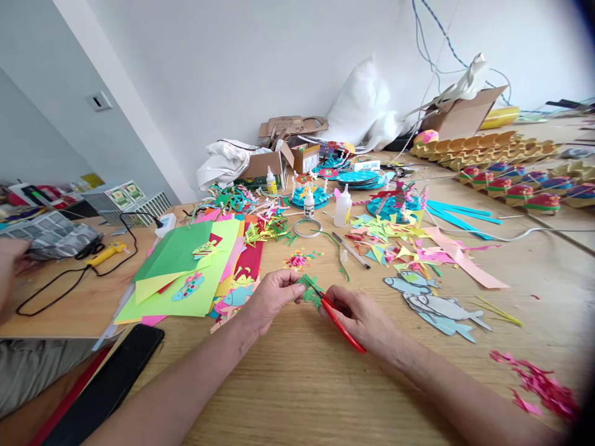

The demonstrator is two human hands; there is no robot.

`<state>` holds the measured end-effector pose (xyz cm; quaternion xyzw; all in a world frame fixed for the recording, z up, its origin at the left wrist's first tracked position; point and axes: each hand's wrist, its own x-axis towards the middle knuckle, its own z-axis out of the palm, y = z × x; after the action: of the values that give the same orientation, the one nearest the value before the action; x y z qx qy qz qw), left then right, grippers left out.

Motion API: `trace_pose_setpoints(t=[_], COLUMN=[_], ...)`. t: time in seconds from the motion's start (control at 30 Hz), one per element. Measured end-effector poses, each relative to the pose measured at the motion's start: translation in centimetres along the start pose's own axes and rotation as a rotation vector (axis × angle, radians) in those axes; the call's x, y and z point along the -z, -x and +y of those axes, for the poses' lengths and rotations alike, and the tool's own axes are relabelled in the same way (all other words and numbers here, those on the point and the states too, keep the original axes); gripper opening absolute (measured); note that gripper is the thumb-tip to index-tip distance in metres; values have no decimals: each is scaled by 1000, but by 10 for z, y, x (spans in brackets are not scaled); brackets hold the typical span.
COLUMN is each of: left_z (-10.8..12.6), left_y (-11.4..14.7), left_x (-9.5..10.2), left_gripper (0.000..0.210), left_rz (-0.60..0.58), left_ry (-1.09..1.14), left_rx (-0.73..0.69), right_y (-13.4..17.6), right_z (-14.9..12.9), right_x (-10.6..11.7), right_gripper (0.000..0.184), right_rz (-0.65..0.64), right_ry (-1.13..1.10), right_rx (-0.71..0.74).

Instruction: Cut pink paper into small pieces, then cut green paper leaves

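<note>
My left hand (274, 297) pinches a small green paper cutout (308, 292) with jagged edges, above the middle of the table. Wrapped round the red handles of a pair of scissors (343, 325) is my right hand (356, 313). The dark blades reach over the green paper; whether they are closed on it I cannot tell. Behind my hands lies a small heap of pink and coloured paper bits (297, 260). To the right are grey and blue paper fish (441, 303).
Coloured paper sheets (153, 297) are stacked at left, near a black phone (111, 378) and a yellow glue gun (106, 254). Glue bottles (343, 207), a tape ring (307, 228) and paper scraps (409, 238) stand or lie behind. Egg trays (488, 152) sit back right. Another person's hand (12, 254) shows far left.
</note>
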<state>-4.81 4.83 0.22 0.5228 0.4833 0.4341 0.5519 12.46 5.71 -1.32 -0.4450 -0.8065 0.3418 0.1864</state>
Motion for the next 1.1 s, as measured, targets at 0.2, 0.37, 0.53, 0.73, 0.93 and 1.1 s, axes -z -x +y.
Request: trace_pose_setpoints(t=[0.2, 0.37, 0.53, 0.73, 0.93, 1.1], left_z=[-1, 0, 0, -3, -2, -5], left_y=[0, 0, 0, -1, 0, 4], left_x=[1, 1, 3, 6, 1, -9], left_gripper=[10, 10, 12, 12, 13, 14], left_rz=[0, -15, -32, -71, -53, -50], left_ry=[8, 17, 30, 44, 3, -66], left_rx=[10, 16, 27, 27, 48, 68], right_y=[1, 1, 1, 0, 0, -2], right_z=[-1, 0, 1, 0, 2, 1], right_x=[0, 0, -1, 3, 1, -1], right_gripper=[27, 28, 28, 27, 28, 32], right_rz=[8, 11, 12, 7, 38, 69], right_ry=[1, 9, 41, 27, -289, -662], right_rx=[7, 18, 30, -7, -58, -12])
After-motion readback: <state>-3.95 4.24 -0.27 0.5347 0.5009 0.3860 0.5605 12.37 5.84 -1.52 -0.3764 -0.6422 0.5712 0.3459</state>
